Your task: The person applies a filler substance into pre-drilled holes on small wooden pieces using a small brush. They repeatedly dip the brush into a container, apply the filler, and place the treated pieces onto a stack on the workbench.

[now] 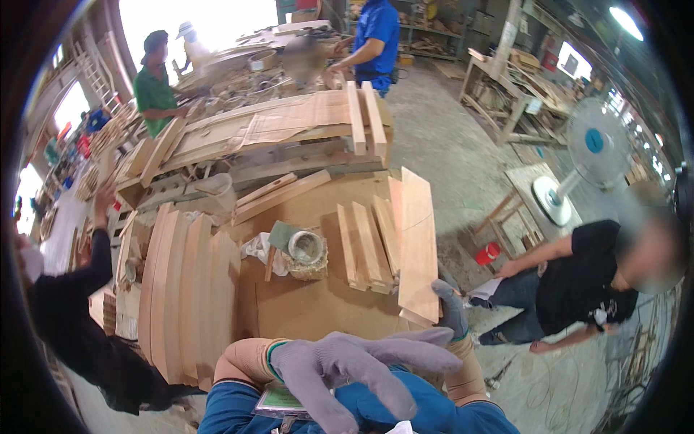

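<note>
My left hand (340,365), in a grey knit glove with a green cuff, is held up close in front of my body. Its fingers are spread and hold nothing. At the near right corner of the table, my right hand (452,312), gloved the same way, grips the edge of a wide pale wooden board (418,246); some of its fingers are hidden. This board lies at the table's right edge, over other pieces. Left of it lie several narrow wooden strips (367,246). A round pot (306,247) sits mid-table beside a dark green flat piece (280,234).
Curved wooden pieces (184,296) stand in a row at the left. Beyond is a long bench (289,116) with boards. One person (79,318) is at the left, another (578,275) at the right by a fan (596,141); others work at the back.
</note>
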The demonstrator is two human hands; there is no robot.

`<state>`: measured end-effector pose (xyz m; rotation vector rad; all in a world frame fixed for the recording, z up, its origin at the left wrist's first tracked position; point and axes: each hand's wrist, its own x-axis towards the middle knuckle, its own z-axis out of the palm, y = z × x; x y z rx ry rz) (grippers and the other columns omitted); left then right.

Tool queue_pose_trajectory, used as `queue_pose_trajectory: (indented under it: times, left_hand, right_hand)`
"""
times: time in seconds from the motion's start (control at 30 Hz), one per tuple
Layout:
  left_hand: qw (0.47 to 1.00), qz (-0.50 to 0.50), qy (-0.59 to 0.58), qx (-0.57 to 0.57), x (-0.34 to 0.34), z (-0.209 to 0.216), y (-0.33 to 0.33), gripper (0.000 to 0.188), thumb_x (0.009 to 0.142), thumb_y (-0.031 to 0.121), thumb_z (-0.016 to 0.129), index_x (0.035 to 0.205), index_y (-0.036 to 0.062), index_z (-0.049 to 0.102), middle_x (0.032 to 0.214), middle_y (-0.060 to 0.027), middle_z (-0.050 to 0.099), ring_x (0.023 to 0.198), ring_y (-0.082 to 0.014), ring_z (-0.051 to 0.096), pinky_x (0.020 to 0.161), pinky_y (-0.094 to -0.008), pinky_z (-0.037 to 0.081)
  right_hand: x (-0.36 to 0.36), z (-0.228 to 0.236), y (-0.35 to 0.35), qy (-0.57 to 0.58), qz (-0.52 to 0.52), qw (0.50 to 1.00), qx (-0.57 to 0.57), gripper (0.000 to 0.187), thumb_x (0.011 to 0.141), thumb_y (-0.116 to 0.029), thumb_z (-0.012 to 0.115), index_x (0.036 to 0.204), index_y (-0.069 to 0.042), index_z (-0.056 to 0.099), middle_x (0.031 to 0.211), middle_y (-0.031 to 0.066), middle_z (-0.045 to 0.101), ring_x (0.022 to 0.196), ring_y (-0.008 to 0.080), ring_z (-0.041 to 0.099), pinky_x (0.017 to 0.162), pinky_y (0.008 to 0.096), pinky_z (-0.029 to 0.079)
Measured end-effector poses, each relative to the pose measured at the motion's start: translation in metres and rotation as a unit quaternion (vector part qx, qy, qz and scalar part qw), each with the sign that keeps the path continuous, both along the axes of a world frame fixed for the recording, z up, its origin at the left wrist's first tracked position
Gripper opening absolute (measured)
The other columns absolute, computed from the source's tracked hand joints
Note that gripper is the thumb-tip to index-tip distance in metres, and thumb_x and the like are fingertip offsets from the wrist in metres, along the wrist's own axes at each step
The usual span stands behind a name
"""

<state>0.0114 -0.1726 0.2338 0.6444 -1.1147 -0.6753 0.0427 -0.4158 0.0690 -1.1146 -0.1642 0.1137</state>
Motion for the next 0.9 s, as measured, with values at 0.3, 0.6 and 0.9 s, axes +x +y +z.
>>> queue_pose_trajectory:
  times: [0.3,0.6,0.9]
  left_hand:
    - [0.990,0.125,-0.062,-0.009,0.064,0.007,0.005,0.023,0.076,0.012,0.072,0.097,0.0027,0.071,0.142,-0.0271,0.039,0.137,-0.0389,0.028,0.111,-0.0522,-0.002]
    - [0.976,0.202,-0.077,-0.031,0.161,0.002,0.026,0.020,0.077,0.008,0.069,0.096,0.0047,0.069,0.136,-0.0190,0.045,0.140,-0.0368,0.014,0.112,-0.0533,0.000]
    - [0.944,0.282,-0.173,0.020,0.251,0.012,0.036,0.026,0.071,0.013,0.072,0.094,0.0016,0.070,0.131,-0.0246,0.050,0.132,-0.0423,0.036,0.113,-0.0507,0.010]
  right_hand:
    - [0.144,0.073,0.014,-0.016,0.068,0.998,0.009,0.068,0.084,-0.022,0.059,0.141,0.005,0.032,0.131,0.0176,0.050,0.116,0.0244,0.055,0.095,0.0346,0.048]
    - [0.290,0.084,0.050,-0.027,0.099,0.994,0.031,0.061,0.086,-0.017,0.059,0.139,0.003,0.036,0.127,0.0144,0.053,0.112,0.0214,0.057,0.091,0.0326,0.050]
    - [0.378,0.083,0.086,-0.020,0.125,0.990,0.060,0.061,0.084,-0.012,0.061,0.137,0.004,0.035,0.120,0.0146,0.055,0.107,0.0211,0.059,0.086,0.0310,0.052]
